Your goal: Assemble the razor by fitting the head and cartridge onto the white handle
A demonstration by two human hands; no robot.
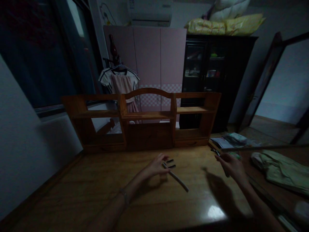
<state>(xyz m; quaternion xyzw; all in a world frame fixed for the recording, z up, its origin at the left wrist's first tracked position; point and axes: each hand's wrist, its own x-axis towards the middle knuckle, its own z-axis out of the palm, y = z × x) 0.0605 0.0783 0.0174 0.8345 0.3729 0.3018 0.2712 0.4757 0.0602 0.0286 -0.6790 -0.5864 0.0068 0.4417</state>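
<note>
My left hand (158, 166) is over the wooden desk, thumb and fingers apart in a curve around the upper end of a thin grey rod (180, 182). Whether the thumb touches the rod, I cannot tell. Two short dark bars (172, 166) lie side by side just beyond those fingertips. To the right, my right hand (233, 166) is closed around a slim dark-handled tool (227, 174). Its small metallic head pokes out past the fingers at the upper left; the dim light hides its exact kind. Below this raised hand, a shadow falls on the desk.
A wooden shelf unit (149, 116) stands along the back of the desk (96, 193). Papers and a plastic bag (238, 138) lie beyond the right edge, near light green cloth (282, 170). A wall (21, 145) borders the left side.
</note>
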